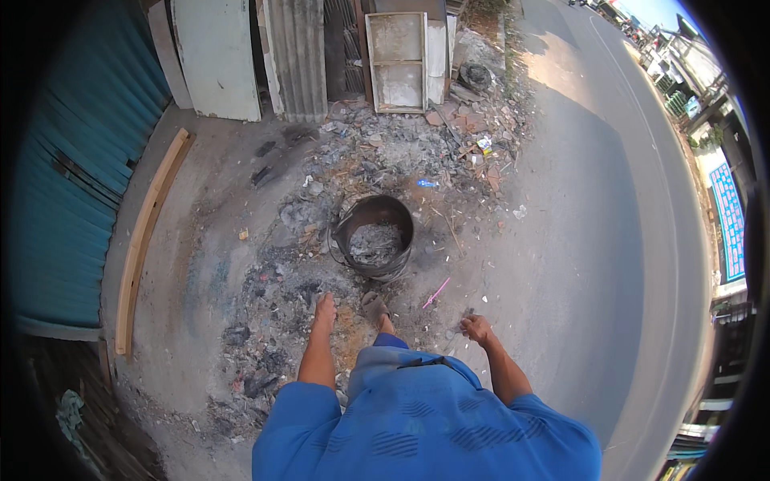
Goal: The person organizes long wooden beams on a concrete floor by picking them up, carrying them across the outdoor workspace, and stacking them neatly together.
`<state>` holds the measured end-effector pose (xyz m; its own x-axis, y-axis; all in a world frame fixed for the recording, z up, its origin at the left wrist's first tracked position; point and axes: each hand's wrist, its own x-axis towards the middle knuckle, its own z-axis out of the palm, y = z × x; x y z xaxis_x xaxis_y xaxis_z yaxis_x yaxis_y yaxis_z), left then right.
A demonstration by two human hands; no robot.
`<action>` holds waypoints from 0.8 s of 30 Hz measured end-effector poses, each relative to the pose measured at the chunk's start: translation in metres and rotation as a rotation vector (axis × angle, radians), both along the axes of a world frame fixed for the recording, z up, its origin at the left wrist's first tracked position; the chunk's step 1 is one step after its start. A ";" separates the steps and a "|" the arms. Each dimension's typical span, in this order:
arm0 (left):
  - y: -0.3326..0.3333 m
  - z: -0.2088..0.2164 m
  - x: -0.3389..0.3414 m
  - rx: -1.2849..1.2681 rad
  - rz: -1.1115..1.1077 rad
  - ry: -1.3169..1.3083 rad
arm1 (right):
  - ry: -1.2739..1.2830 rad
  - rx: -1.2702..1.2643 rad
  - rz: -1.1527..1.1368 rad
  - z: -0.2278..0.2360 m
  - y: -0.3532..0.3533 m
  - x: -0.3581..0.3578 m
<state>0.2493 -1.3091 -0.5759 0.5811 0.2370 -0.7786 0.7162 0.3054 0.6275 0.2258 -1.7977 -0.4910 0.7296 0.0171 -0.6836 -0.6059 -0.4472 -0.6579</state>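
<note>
A blackened metal bucket (pixel 403 268) with a wire handle stands upright on the ground ahead of me, with grey ash (pixel 374 243) inside. My left hand (pixel 325 311) hangs near it on the left, seen edge-on, touching nothing that I can see; its fingers are too hidden to read. Farther to the right, my right hand (pixel 477 329) is held low with its fingers curled closed. A small dark thing shows at its fingertips, too small to name. Between my hands one foot in a sandal (pixel 374 307) points toward the bucket.
Ash and rubble (pixel 417 148) spread around the bucket, with a pink strip (pixel 435 293) and a blue wrapper (pixel 427 183). A wooden beam (pixel 148 240) lies at left beside a teal corrugated wall (pixel 72 184). Boards and a wooden frame (pixel 398 62) lean behind. A road (pixel 593 200) runs along the right.
</note>
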 end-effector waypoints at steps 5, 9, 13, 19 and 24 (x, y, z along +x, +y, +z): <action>0.028 -0.029 0.091 0.339 -0.203 -0.072 | 0.278 -0.010 -0.038 -0.002 0.012 -0.005; 0.020 0.047 0.170 0.290 -0.292 0.042 | 0.310 -0.091 -0.231 0.018 0.000 -0.012; 0.029 0.024 0.206 0.360 -0.218 0.029 | 0.459 -0.154 -0.183 0.025 -0.004 0.016; 0.036 -0.027 0.213 0.375 -0.142 0.003 | 0.470 -0.225 -0.028 0.012 0.008 0.082; 0.003 0.044 0.215 0.651 -0.398 -0.138 | 0.396 -0.102 0.167 0.000 0.027 0.142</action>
